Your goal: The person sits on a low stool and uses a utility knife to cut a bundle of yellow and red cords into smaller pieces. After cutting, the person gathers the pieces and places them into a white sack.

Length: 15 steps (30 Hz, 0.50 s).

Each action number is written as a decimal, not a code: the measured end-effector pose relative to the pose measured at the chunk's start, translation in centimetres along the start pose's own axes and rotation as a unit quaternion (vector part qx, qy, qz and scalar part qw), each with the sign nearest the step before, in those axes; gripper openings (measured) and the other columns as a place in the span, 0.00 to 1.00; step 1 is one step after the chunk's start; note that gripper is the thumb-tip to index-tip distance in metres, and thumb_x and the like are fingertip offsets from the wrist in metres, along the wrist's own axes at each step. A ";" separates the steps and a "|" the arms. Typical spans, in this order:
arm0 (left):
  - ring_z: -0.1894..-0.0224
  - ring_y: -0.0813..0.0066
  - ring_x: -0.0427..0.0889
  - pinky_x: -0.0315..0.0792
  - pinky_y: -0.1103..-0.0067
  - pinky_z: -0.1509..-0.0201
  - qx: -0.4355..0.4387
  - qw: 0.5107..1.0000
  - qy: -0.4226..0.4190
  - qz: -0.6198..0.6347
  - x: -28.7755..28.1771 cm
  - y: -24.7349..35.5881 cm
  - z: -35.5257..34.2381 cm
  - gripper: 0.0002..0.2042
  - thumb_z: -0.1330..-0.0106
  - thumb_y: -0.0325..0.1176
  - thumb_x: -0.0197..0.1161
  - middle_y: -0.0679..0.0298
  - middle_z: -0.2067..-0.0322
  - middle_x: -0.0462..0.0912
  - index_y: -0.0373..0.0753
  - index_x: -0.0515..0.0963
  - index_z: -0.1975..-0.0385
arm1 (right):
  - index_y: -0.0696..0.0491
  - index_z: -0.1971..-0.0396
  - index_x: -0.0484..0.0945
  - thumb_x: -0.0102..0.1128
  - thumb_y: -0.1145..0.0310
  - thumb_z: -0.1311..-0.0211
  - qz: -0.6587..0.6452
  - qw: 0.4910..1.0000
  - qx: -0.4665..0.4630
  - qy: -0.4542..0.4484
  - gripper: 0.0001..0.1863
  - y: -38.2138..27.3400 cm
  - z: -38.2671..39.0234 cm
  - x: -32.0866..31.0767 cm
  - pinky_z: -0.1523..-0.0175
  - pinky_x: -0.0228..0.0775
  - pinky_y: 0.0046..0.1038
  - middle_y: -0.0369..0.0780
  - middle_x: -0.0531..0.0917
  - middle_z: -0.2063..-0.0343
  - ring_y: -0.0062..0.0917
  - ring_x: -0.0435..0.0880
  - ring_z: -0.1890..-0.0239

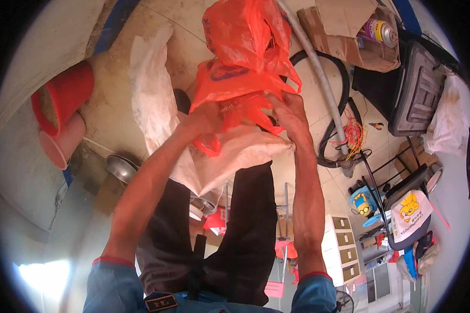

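Observation:
An orange plastic bag point(245, 47) hangs crumpled in front of me, held up by both hands. My left hand point(203, 119) grips its lower left part with the fingers closed in the plastic. My right hand point(290, 112) pinches the bag's right edge. Under the hands a white woven sack point(151, 99) lies across my lap and stretches away over the floor. My dark trousers point(245, 229) show below the sack.
A red bucket point(62, 99) stands at the left beside a metal bowl point(121, 168). A grey pipe point(318, 73), black hose, cardboard box with a spray can point(378, 30) and a black case point(415, 88) lie at the right. A small drawer unit point(344, 248) stands lower right.

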State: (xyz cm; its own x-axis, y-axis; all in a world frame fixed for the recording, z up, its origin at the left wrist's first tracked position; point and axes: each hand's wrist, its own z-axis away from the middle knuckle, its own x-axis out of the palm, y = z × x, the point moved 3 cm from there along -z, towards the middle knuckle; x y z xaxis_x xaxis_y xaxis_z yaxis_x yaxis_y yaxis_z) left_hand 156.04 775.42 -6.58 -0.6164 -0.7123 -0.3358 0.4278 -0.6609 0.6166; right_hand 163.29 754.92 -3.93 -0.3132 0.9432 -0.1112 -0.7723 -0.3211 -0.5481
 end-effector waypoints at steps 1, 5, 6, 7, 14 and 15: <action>0.60 0.45 0.81 0.74 0.61 0.57 -0.112 0.987 -0.005 0.113 0.2 -0.8 -0.7 0.14 0.39 0.30 0.55 0.40 0.63 0.80 0.32 0.75 0.55 | 0.61 0.64 0.80 0.62 0.65 0.38 0.004 1.000 -0.004 -0.012 0.13 0.3 0.0 0.1 0.80 0.54 0.20 0.29 0.71 0.84 0.11 0.62 0.86; 0.52 0.48 0.81 0.74 0.63 0.49 -0.238 0.946 0.074 0.207 0.3 -4.7 -4.4 0.16 0.42 0.33 0.57 0.41 0.58 0.81 0.30 0.78 0.57 | 0.63 0.58 0.80 0.63 0.69 0.40 0.063 0.997 -0.049 0.022 0.15 1.7 -0.9 0.1 0.72 0.65 0.22 0.34 0.80 0.76 0.14 0.72 0.78; 0.57 0.52 0.80 0.73 0.65 0.55 -0.185 0.967 0.120 0.126 1.1 -6.0 -4.7 0.16 0.41 0.32 0.56 0.45 0.60 0.81 0.31 0.77 0.55 | 0.64 0.58 0.80 0.64 0.70 0.40 0.089 0.993 -0.065 0.051 0.15 2.2 -1.2 -0.1 0.68 0.69 0.22 0.36 0.83 0.72 0.15 0.76 0.74; 0.61 0.56 0.79 0.73 0.67 0.60 -0.142 0.974 0.172 0.034 1.7 -7.4 -4.6 0.17 0.41 0.31 0.55 0.49 0.63 0.81 0.32 0.77 0.54 | 0.64 0.58 0.80 0.64 0.70 0.41 0.061 0.993 -0.077 0.059 0.15 1.8 -1.0 0.0 0.68 0.69 0.22 0.36 0.83 0.72 0.14 0.76 0.74; 0.79 0.74 0.76 0.71 0.76 0.77 -0.246 0.938 0.076 0.231 2.1 -7.4 -4.5 0.17 0.39 0.26 0.50 0.64 0.72 0.80 0.35 0.77 0.51 | 0.64 0.53 0.77 0.67 0.69 0.42 -0.120 0.990 -0.068 0.031 0.20 -2.2 0.8 0.7 0.78 0.59 0.18 0.33 0.75 0.80 0.12 0.67 0.84; 0.78 0.74 0.77 0.71 0.76 0.77 -0.297 0.906 0.058 0.295 2.2 -7.2 -4.4 0.17 0.38 0.26 0.50 0.64 0.71 0.81 0.36 0.78 0.51 | 0.64 0.53 0.77 0.67 0.69 0.42 -0.136 0.988 -0.061 0.037 0.20 -2.0 0.7 0.6 0.78 0.59 0.18 0.33 0.75 0.80 0.12 0.67 0.83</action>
State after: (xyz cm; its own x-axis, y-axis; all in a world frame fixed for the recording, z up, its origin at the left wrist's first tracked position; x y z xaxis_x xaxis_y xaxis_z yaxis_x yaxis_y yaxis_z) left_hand 154.51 777.57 -14.93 -0.1062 -0.9803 -0.1663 0.9619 -0.1436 0.2326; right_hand 164.22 756.09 -2.36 -0.0578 0.9983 -0.0034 -0.7489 -0.0456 -0.6611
